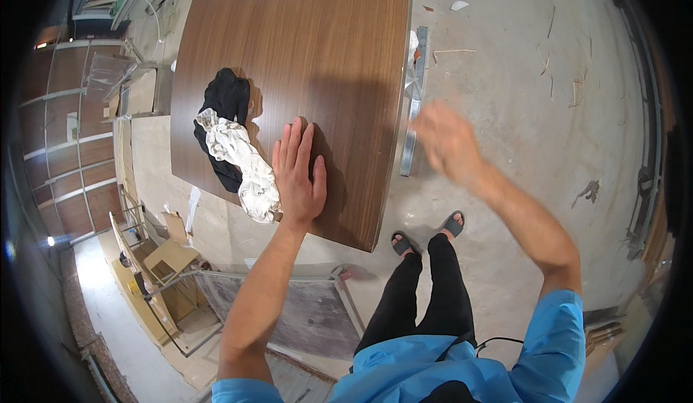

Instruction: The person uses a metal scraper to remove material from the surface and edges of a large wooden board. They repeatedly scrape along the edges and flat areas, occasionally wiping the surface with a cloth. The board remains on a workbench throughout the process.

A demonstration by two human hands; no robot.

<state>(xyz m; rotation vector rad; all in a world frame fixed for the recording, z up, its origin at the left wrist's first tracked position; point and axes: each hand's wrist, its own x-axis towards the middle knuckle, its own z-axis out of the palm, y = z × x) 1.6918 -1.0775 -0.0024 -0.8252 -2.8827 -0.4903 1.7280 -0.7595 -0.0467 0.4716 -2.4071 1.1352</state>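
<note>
My left hand point(299, 183) lies flat near the close end of a brown wood-grain panel point(317, 35), fingers stretched out and thumb apart. Just left of it, touching or almost touching, is a crumpled white cloth point(245, 161). A bunched black cloth point(225, 100) lies partly beneath the white one. My right hand point(449, 146) is raised by the panel's right edge. Motion smears its fingers, which look curled; whether they hold anything I cannot make out.
A metal bar point(414, 107) runs alongside the panel's right edge. Thin scraps point(577, 92) litter the concrete floor on the right. At lower left stand a grey framed board point(281, 302) and wooden pieces point(171, 258). My sandalled feet point(453, 224) are beside the near corner.
</note>
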